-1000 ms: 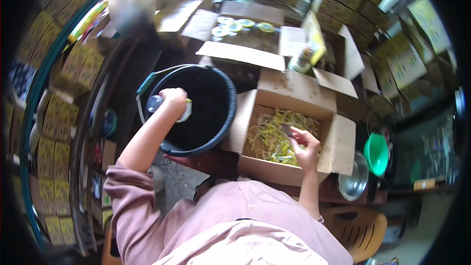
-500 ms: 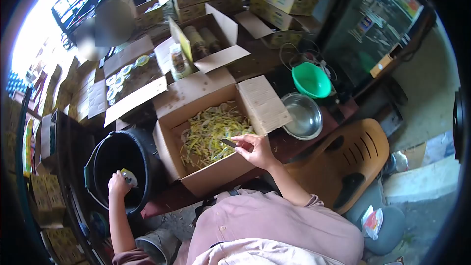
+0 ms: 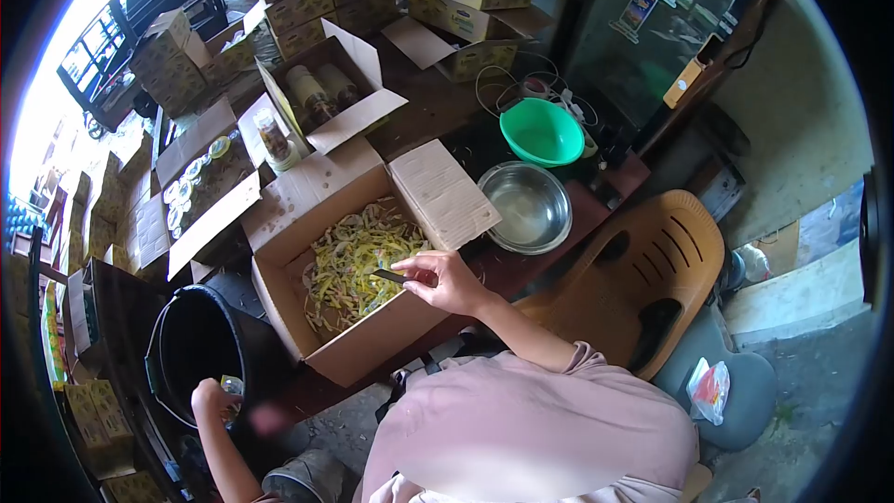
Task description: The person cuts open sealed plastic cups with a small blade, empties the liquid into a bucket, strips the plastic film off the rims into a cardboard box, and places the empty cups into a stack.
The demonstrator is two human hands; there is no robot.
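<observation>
Basically two weak spots, one per hand. Right hand (image 3: 445,281) is pinching a thin dark strip (image 3: 391,276) between thumb and fingertips, palm side toward the box; strip pokes out past the fingers, over the near side of the open carton (image 3: 372,340). Yellow-green scraps (image 3: 358,265) lie just beyond and beneath that hand; whether the strip touches them, can't tell. Main risk: the grip takes only one end, so a knock on the carton wall could twist it loose and lose it among the scraps. If it has a sharp edge (can't tell), fingertips sit close enough to get nicked. Left hand (image 3: 212,399) is closed around a small clear container (image 3: 233,385) at the mouth of the black bucket (image 3: 256,340); finger placement is partly hidden. Smooth wall plus a one-sided hold could let it slip and drop inside, or clip the rim on a lift. Bucket handle (image 3: 152,368) hangs just outboard of that hand, so a wrist could snag it. Upright jar (image 3: 272,135), well beyond the right hand, looks tippy if the carton flaps get bumped. Steel bowl (image 3: 562,214), off the right hand's outer side, sits beside a flap; shoving the carton that way could nudge it.
</observation>
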